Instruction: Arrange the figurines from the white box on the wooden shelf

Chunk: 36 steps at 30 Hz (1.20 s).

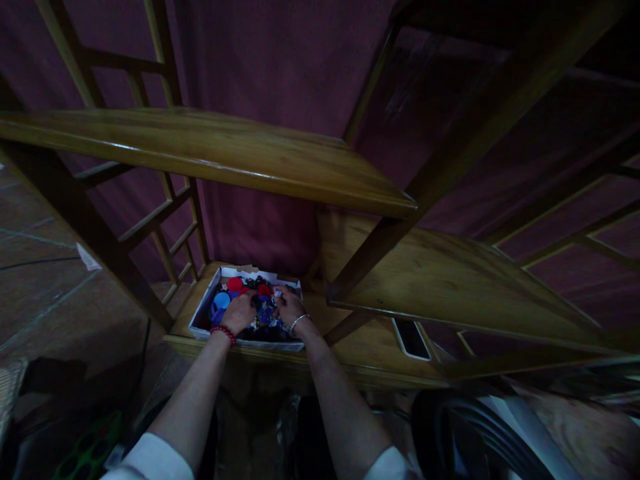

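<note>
Both my hands reach into a shallow white cardboard box [200, 319] on the low wooden shelf. Small mixed pieces [267, 312] fill it, blue, black and some yellow, too dark to name. A round light-blue piece [221, 302] and a round red piece [234, 284] lie near its left and back sides. My left hand [240, 312], with a red bead bracelet at the wrist, rests on the pieces left of the middle. On the right side of the box is my right hand [290, 307], wearing a silver bracelet, beside a small whitish piece. The fingertips of both hands are hidden among the pieces.
Just above the box runs a thick wooden shelf board [240, 153]. Slanting posts and a second board [450, 273] stand to the right. A white-framed device with a dark screen [412, 339] lies on the low shelf. Black coiled tubing [480, 427] sits at lower right.
</note>
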Each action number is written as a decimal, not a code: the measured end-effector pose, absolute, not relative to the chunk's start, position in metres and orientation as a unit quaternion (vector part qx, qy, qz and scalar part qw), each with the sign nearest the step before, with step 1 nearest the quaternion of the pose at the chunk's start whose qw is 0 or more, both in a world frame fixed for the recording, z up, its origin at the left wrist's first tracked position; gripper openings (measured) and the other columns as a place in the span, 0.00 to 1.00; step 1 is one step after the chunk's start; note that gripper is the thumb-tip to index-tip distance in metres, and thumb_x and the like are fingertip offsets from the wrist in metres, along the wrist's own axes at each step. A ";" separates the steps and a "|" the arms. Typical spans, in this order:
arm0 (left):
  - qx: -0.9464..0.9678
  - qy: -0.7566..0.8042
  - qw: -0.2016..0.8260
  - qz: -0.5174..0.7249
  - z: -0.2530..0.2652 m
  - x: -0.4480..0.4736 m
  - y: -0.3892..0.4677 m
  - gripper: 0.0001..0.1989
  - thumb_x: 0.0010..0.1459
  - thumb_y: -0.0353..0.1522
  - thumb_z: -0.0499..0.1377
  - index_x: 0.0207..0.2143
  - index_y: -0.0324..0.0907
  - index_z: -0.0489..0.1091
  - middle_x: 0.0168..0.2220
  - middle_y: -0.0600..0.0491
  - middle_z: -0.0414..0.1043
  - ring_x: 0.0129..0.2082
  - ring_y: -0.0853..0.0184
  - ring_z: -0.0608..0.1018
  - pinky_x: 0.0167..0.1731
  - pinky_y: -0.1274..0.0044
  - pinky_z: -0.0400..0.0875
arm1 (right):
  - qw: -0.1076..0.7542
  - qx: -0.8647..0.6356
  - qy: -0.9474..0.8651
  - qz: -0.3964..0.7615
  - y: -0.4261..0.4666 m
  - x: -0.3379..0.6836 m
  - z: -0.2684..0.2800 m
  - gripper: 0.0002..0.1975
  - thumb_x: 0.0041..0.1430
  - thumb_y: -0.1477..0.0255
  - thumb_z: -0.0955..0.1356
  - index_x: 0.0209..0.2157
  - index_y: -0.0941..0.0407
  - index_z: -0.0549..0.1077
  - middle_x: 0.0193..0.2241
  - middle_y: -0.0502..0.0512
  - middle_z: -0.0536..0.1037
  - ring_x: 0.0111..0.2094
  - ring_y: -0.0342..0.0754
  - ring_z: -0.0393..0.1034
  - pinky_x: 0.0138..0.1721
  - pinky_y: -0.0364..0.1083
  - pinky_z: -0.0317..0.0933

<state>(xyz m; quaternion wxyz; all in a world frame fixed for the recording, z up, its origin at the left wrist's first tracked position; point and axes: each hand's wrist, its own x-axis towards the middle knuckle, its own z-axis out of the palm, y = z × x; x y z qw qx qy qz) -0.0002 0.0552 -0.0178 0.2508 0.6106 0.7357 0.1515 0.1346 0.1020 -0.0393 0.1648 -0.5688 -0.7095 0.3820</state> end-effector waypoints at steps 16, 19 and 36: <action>0.628 0.733 0.233 0.118 -0.030 0.011 0.059 0.22 0.50 0.23 0.45 0.48 0.37 0.62 0.44 0.42 0.65 0.44 0.65 0.70 0.43 0.77 0.61 | 0.172 -0.608 -0.689 0.354 0.100 0.138 -0.026 0.12 0.58 0.73 0.57 0.45 0.56 0.60 0.32 0.51 0.74 0.20 0.36 0.68 0.23 0.36 0.58; 0.623 0.738 0.231 0.119 -0.032 0.011 0.059 0.22 0.50 0.24 0.45 0.49 0.37 0.61 0.43 0.42 0.65 0.43 0.64 0.71 0.43 0.76 0.61 | 0.172 -0.611 -0.689 0.349 0.102 0.138 -0.029 0.12 0.58 0.72 0.57 0.45 0.55 0.60 0.33 0.50 0.74 0.19 0.36 0.67 0.23 0.35 0.58; 0.622 0.741 0.226 0.115 -0.025 0.017 0.059 0.18 0.50 0.23 0.46 0.44 0.39 0.63 0.44 0.44 0.66 0.44 0.65 0.70 0.43 0.77 0.61 | 0.171 -0.621 -0.700 0.308 0.104 0.140 -0.029 0.12 0.56 0.72 0.59 0.43 0.52 0.63 0.29 0.48 0.73 0.25 0.39 0.67 0.28 0.39 0.57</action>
